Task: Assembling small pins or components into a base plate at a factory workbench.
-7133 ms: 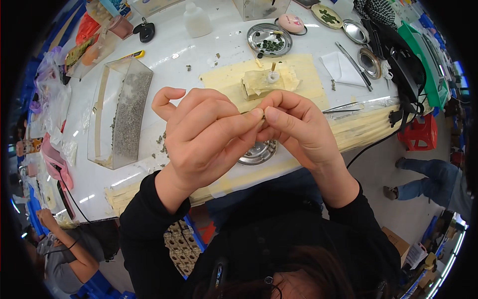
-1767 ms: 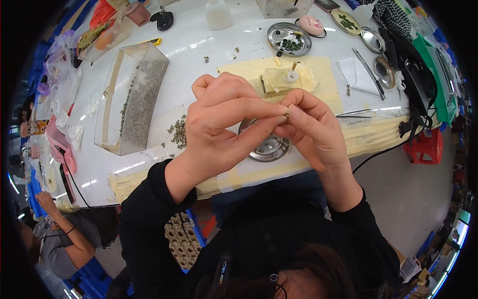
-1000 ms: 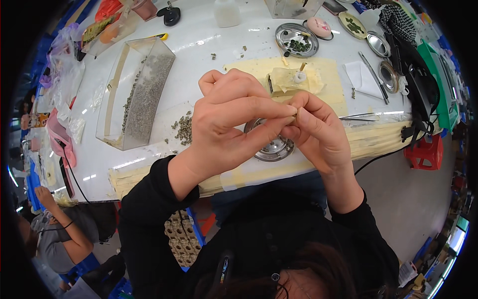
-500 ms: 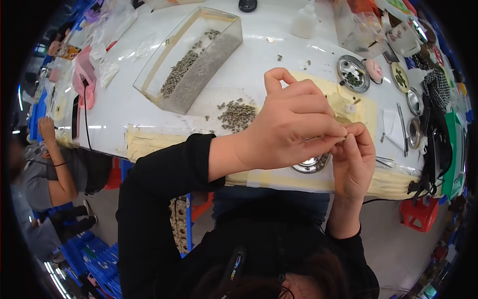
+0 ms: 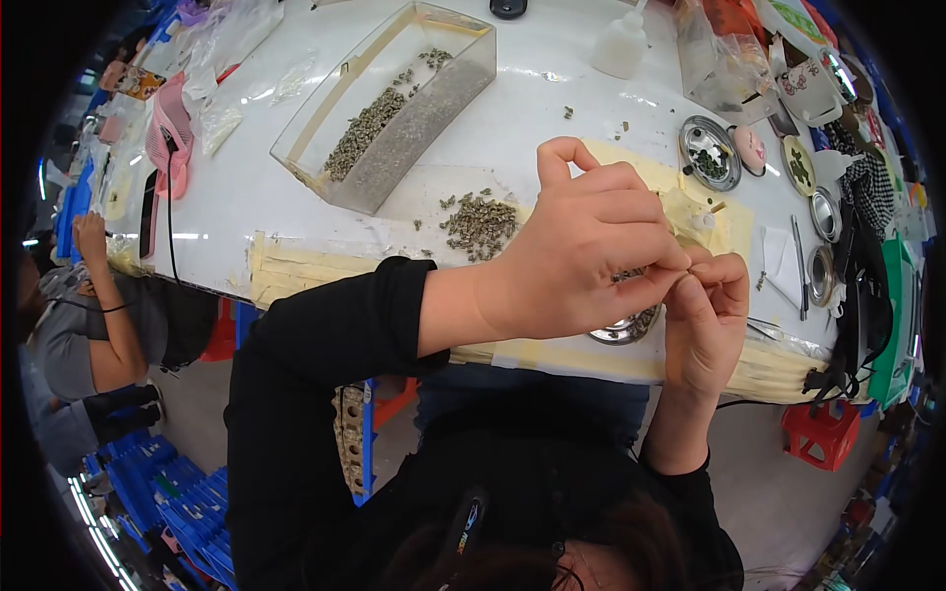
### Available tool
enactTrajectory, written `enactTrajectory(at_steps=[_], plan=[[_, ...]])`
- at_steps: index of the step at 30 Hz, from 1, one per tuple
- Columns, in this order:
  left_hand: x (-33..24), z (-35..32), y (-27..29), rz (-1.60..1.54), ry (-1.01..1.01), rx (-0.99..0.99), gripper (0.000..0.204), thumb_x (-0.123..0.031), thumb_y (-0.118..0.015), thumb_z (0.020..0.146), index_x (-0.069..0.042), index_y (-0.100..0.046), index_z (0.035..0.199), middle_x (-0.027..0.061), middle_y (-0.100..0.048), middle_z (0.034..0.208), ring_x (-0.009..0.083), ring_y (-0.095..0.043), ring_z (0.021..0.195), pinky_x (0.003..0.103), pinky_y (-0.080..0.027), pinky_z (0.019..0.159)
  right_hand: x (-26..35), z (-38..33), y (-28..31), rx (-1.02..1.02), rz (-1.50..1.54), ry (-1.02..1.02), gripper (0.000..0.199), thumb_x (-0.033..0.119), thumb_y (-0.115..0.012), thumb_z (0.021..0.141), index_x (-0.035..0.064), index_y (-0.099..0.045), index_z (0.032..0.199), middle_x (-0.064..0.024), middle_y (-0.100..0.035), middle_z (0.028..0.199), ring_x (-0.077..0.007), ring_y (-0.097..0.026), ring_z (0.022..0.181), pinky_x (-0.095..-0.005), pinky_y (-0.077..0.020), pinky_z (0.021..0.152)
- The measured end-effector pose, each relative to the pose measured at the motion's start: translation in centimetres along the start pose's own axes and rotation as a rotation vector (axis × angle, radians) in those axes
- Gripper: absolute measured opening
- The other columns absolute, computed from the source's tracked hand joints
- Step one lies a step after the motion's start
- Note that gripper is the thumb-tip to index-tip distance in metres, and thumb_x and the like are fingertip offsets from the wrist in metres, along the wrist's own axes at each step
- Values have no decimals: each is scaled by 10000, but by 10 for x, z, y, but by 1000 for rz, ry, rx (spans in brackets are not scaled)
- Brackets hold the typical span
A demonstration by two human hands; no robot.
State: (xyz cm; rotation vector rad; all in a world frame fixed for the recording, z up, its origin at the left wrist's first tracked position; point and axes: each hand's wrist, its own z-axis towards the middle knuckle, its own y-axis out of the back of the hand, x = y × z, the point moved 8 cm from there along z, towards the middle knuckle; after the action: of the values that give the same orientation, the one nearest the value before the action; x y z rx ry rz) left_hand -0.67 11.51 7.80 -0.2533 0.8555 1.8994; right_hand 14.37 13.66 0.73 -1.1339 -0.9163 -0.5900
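My left hand (image 5: 581, 251) reaches across from the left, thumb and forefinger pinched at the tips and the other fingers curled. Its fingertips meet those of my right hand (image 5: 705, 325), which is also closed in a pinch. Whatever lies between them is too small to make out. Below the hands, a round metal dish (image 5: 623, 333) with small metal parts is partly covered by them. Left of my left hand, a loose pile of small metal parts (image 5: 481, 227) lies on the white table (image 5: 345, 222).
A clear plastic bin (image 5: 434, 118) holds more small parts. On the right are a metal dish (image 5: 709, 153) with dark green pieces, tweezers (image 5: 799, 266) and a green tray (image 5: 892, 325). A white squeeze bottle (image 5: 621, 47) stands behind. Another person (image 5: 118, 335) sits at far left.
The whole view has shifted slightly, so the table things appear a little to the right. Both hands keep their fingertips together, with only slight finger movement.
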Motion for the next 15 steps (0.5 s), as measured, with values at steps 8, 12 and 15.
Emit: enactTrajectory(at_steps=[8,12,15], plan=[[6,1,-3,-215,43,52,150,-121,-832,737,-187,-753,846,-80,-603,765,106,-567,787,330,-269,796,-13,-1,-3,103,256,-222,105,113,-598,989,34,-552,1040,-100,-633,1082,-152,-620,979,-282,-499,872],[3,2,-3,-295,10,66,160,-131,-842,739,-189,-762,865,-81,-602,769,111,-567,789,316,-274,792,-14,-4,-6,177,336,-257,126,130,-581,1002,23,-557,1064,-95,-634,1080,-147,-623,968,-272,-500,869],[3,3,-4,-246,18,72,178,-123,-844,728,-188,-767,875,-82,-600,763,111,-564,773,313,-272,782,-12,-3,-4,136,317,-258,135,126,-576,1003,11,-566,1072,-96,-638,1076,-154,-635,970,-272,-523,859]])
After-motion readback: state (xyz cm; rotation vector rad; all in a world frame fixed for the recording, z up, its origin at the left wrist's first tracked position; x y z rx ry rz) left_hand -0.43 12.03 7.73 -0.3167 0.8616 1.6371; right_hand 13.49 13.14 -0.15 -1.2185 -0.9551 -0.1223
